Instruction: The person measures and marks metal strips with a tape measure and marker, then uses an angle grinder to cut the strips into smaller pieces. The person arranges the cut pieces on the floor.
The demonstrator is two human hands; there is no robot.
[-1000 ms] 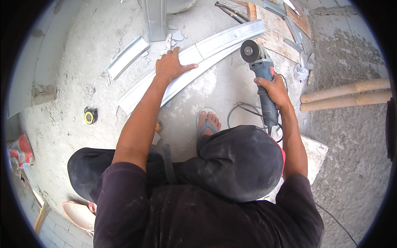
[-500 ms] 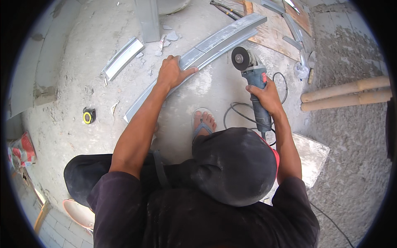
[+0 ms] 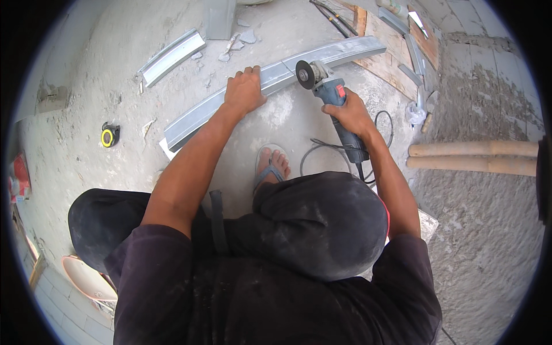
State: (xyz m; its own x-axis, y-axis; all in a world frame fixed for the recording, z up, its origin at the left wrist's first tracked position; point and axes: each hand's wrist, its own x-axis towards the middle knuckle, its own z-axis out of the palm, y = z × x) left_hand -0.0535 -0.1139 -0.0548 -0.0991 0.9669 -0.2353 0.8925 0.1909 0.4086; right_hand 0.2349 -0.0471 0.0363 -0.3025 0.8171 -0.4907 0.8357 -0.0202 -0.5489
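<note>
A long grey metal channel (image 3: 198, 118) lies slantwise across the floor in front of me, its right end farther away. My left hand (image 3: 245, 91) grips it left of its middle, fingers over the far side and thumb toward me. A thin cross line shows on the channel just right of that hand. My right hand (image 3: 352, 113) is wrapped round the body of a blue-grey angle grinder (image 3: 329, 92) with a red switch. Its dark cutting disc (image 3: 305, 75) stands upright close to the channel's near edge; whether they touch I cannot tell.
A short channel offcut (image 3: 172, 57) and a tape measure (image 3: 109, 135) lie to the left. Behind the channel are an upright metal piece (image 3: 220, 17) and long-handled cutters (image 3: 336, 17). Two poles (image 3: 471, 156) lie at right. The grinder's cord (image 3: 313, 150) loops beside my sandalled foot (image 3: 273, 164).
The grinder has moved left, bringing its disc close to the channel. The channel has turned to a flatter slant. My left hand still grips it, with the fingers now more closely together.
</note>
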